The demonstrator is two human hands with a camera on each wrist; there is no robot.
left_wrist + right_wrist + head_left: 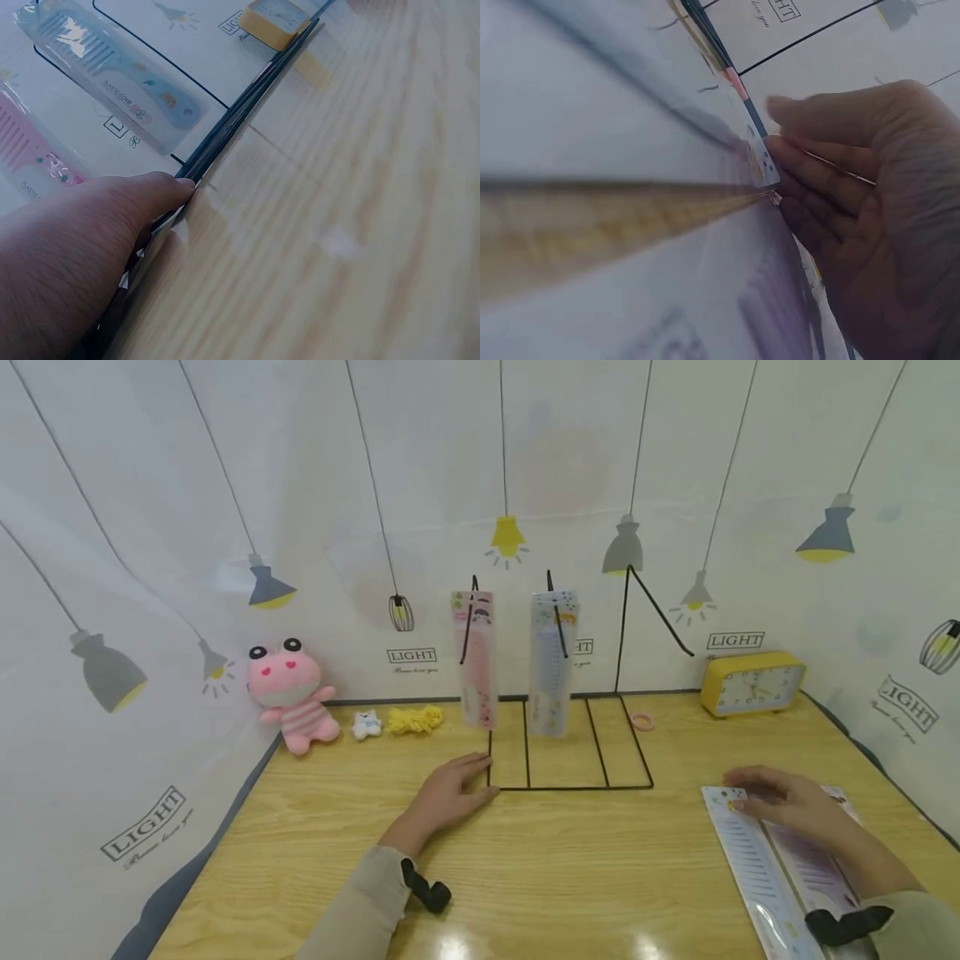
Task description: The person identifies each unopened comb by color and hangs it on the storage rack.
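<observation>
The right hand is lying flat, fingers straight and relaxed, on the far ends of two packaged combs on the tabletop: a white-backed comb pack and, just beside it toward 3 o'clock, a purple comb pack. Both packs are lying with their long axes running from about 5 o'clock up to 11 o'clock in the head view, their near ends reaching past the wrist. The left hand is resting open on the tabletop, its fingertips touching the front left corner of the black wire rack, which is sitting toward 12 o'clock from the packs. A pink comb pack and a blue comb pack are hanging upright from the rack's hooks, long axes vertical.

The left wrist view is showing the thumb pressing against the rack's base wires, with the yellow alarm clock beyond; the head view is not giving that contact so closely. The right wrist view is showing the fingers spread over a pack's printed corner, everything else there being blurred
</observation>
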